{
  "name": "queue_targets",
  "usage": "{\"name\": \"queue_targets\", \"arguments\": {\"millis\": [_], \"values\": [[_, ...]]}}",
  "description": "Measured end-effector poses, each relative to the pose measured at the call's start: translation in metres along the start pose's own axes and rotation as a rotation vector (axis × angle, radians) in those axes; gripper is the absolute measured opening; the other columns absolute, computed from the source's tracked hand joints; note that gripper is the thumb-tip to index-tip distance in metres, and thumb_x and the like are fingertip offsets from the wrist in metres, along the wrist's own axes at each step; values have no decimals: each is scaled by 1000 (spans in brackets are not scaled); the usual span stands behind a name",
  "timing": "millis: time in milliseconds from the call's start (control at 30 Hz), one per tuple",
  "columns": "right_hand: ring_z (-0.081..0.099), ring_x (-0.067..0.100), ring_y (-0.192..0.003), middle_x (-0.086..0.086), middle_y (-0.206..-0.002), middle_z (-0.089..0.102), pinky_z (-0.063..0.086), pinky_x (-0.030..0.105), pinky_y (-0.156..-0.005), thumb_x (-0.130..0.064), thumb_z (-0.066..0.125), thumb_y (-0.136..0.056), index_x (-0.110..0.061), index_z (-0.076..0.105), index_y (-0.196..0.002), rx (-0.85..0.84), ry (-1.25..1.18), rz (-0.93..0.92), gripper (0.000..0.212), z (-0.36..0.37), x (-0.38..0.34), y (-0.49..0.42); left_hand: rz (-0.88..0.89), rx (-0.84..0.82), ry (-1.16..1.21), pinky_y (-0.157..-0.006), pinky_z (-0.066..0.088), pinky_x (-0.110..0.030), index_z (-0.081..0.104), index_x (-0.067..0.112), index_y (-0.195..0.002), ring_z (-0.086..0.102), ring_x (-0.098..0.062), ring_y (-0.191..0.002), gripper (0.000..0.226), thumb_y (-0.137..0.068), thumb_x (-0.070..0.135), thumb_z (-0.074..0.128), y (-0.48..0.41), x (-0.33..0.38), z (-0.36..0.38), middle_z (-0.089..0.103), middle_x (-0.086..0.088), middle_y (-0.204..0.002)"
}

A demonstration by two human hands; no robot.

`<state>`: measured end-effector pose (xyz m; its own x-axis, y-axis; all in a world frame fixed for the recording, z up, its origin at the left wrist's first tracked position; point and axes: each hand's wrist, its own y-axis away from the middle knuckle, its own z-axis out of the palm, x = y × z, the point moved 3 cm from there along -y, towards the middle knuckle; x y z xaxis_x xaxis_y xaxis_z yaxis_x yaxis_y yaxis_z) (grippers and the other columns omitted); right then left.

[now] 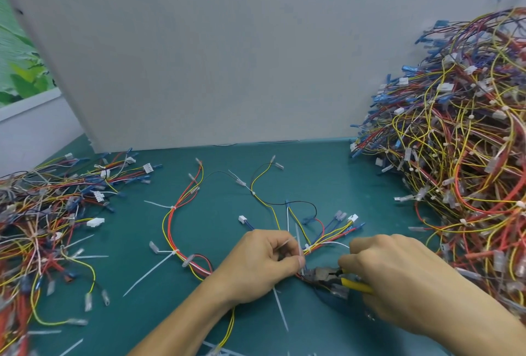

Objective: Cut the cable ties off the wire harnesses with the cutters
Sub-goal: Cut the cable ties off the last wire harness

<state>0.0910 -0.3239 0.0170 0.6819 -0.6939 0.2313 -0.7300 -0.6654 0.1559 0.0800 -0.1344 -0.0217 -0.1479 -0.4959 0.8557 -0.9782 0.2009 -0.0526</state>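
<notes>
Head: cutters (336, 278) in R grip (398, 278)

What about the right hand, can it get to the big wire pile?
Probably yes: the pile lies close beside the right hand, nothing between them, though that hand is gripping the cutters.

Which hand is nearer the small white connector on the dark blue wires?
Left. The left hand, pinching the harness, is just short of the white connector; the right hand, gripping the cutters, sits well off to its right.
</notes>
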Motion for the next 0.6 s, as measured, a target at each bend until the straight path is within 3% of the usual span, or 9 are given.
{"name": "queue_targets", "arguments": {"millis": [233, 600], "values": [[55, 30, -92, -4, -92, 44, 24, 35, -55, -26, 45, -81, -25, 47, -93, -4, 8, 5, 13, 1, 2, -1, 5, 9, -13, -50, 25, -17, 66, 18, -74, 29, -5, -48, 12, -85, 15, 66, 1, 2, 0, 43, 12, -49], [55, 30, -93, -4, -100, 53, 27, 34, -61, -25, 47, -80, -24, 52, -99, 3, -20, 28, 20, 1, 2, -1, 9, 21, -8, -49, 25, -18, 65, 16, -74, 28, -5, -48, 11, -85, 16, 66, 2, 2, 0, 42, 12, -48]]}}
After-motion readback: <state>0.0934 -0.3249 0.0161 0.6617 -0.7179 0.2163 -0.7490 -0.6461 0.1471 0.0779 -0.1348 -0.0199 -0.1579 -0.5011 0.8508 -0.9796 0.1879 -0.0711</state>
